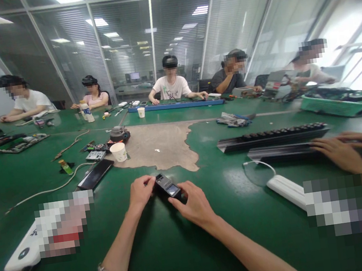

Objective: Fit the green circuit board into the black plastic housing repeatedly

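Between my two hands is a small black box-shaped device (167,186) with a grey label and a small screen-like window on its upper face. It is tilted at an angle just above or on the green tabletop; I cannot tell which. My left hand (142,192), its wrist in a metal bracelet, is closed with thumb and forefinger at the device's far left end. Around the near right end, by the window, my right hand (195,203) grips with thumb and fingers. The underside of the device is hidden.
A black phone (96,174), a paper cup (119,152) and loose electronic parts lie left, beyond a white power bank (22,254). Right are black metal rails (272,137), another person's hands (341,151) and a white cabled bar (286,190). Co-workers sit opposite.
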### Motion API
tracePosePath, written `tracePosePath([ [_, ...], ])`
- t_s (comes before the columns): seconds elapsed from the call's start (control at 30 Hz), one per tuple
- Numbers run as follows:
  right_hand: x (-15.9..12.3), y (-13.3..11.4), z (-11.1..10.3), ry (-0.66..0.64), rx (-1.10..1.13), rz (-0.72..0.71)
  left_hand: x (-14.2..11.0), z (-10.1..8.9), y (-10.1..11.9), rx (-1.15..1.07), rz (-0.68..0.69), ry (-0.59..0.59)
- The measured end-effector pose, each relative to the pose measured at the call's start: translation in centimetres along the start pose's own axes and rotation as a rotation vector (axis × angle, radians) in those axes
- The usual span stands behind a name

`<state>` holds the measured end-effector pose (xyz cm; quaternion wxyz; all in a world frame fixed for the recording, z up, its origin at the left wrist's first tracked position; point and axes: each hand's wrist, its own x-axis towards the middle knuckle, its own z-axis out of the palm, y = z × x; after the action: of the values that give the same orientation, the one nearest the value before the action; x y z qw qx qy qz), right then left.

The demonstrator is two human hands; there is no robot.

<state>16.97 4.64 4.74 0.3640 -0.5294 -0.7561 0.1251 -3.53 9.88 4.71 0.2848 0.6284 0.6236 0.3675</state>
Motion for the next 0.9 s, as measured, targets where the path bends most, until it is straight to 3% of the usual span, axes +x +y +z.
tracePosePath([
  [0.2, 0.5, -0.5, -1.0, 0.124, 0.156, -0.026, 0.3, 0.2, -0.6, -0.131, -0.111, 0.028],
  [0.37, 1.4, 1.4, -1.7, 0.243, 0.152, 0.038, 0.4, 0.3, -1.0, -0.152, -0.110, -0.012],
  [0.57, 1.6, 4.3, -1.0, 0.163, -0.027, 0.115, 0.1, 0.0, -1.0, -0.115, -0.142, -0.023],
  [0.9, 0.7, 4.4, -1.5, 0.125, -0.078, 0.130, -0.2, -0.4, -1.1, -0.228, -0.114, -0.198],
])
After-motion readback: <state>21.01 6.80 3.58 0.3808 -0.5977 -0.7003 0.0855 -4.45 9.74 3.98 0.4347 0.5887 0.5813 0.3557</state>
